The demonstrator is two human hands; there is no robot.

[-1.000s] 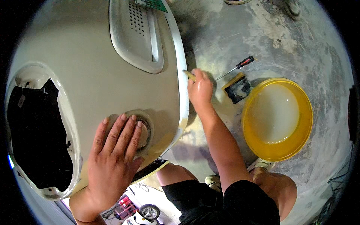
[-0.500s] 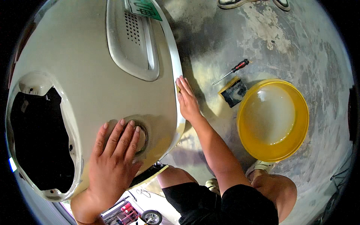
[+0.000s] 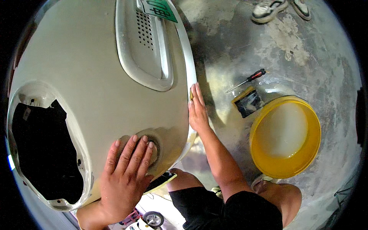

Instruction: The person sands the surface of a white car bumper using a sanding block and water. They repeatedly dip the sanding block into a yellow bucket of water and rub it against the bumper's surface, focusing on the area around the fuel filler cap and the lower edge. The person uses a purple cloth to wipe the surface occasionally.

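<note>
Nearest you, your left hand (image 3: pixel 124 180) lies spread flat on the cream scooter body panel (image 3: pixel 88 84), over a round recess. Your right hand (image 3: pixel 198 111), fingers straight, presses a small yellowish sanding pad (image 3: pixel 191 93) against the panel's right edge. Judging by the matt, unfinished surface, rubbing-down seems partway. Beyond, on the concrete floor (image 3: pixel 314 57), sit a yellow basin (image 3: pixel 285 136) and screwdriver (image 3: pixel 247 80).

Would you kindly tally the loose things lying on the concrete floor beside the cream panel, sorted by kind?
Round yellow plastic basin: 1
Screwdriver with red and black handle: 1
Small dark folded square with a yellow edge: 1
White sneakers at the top edge: 2
Total: 5

The left hand lies flat on the large cream body panel; the right hand presses its edge.
</note>
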